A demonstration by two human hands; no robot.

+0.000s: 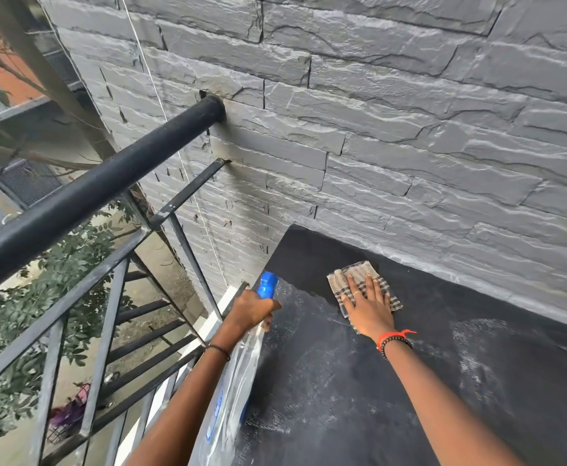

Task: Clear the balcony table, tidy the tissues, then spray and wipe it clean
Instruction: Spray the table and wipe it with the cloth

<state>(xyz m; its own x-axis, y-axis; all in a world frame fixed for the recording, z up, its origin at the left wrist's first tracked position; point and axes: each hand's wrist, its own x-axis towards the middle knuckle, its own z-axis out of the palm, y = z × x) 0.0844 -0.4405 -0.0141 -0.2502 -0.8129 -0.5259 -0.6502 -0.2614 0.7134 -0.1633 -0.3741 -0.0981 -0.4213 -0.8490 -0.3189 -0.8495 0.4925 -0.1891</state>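
The checked cloth lies toward the eleven o'clock corner of the black table, pressed flat under the right hand, fingers spread. At its nine o'clock the left hand grips a blue-topped spray bottle by the neck, fingers curled, with the railing beyond.

Black table (dusty streaks), checked cloth nr far-left corner

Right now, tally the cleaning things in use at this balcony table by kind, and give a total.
Spray bottles: 1, the spray bottle, gripped near its blue top by the left hand.
Cloths: 1, the checked cloth, pressed flat on the table under the right hand.
Total: 2.
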